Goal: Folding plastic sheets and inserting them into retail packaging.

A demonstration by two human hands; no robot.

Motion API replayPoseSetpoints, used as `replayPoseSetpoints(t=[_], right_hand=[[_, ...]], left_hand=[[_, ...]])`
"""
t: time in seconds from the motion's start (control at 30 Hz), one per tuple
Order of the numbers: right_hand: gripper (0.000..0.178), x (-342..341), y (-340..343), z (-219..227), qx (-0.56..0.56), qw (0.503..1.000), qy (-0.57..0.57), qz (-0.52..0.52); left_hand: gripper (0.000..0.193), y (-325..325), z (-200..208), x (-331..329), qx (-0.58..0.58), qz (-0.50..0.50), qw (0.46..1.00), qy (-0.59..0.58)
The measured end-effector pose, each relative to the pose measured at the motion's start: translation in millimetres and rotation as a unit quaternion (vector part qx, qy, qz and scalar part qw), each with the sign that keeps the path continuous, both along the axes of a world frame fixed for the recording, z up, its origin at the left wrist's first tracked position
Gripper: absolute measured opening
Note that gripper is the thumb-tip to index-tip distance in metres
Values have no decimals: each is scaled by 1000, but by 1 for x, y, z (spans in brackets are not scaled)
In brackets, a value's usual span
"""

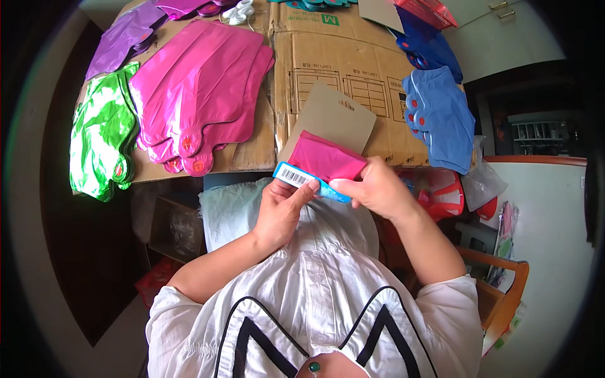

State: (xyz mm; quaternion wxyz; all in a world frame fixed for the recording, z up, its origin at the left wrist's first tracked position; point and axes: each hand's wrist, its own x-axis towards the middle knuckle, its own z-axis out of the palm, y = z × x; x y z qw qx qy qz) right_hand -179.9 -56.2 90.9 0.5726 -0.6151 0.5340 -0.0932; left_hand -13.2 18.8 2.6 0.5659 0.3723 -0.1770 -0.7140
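My left hand (281, 213) is closed on the lower edge of a blue card label (290, 176) with a white barcode patch, its thumb on the front. My right hand (375, 191) pinches the label's right end and the corner of a folded pink foil piece (323, 155). The label lies across the near edge of the folded foil. Behind them a plain grey-brown card (340, 112) rests at the table's near edge, partly covered by the foil. What my fingertips do under the label is hidden.
A cardboard-covered table (315, 53) bears flat foil stacks: pink (201, 82), green (101, 135), purple (123, 38), light blue (441, 116) and dark blue (428, 44). White string (238, 12) lies at the far edge. A wooden chair (513, 290) stands at right.
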Motion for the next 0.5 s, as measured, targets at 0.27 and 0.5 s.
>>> replayPoseSetpoints(t=[0.27, 0.5], right_hand=[[35, 16, -14, 32, -656, 686, 69, 307], [81, 24, -31, -29, -508, 752, 79, 412]], left_hand=[[11, -1, 6, -3, 9, 16, 1000, -22], [19, -4, 3, -3, -4, 10, 1000, -9]])
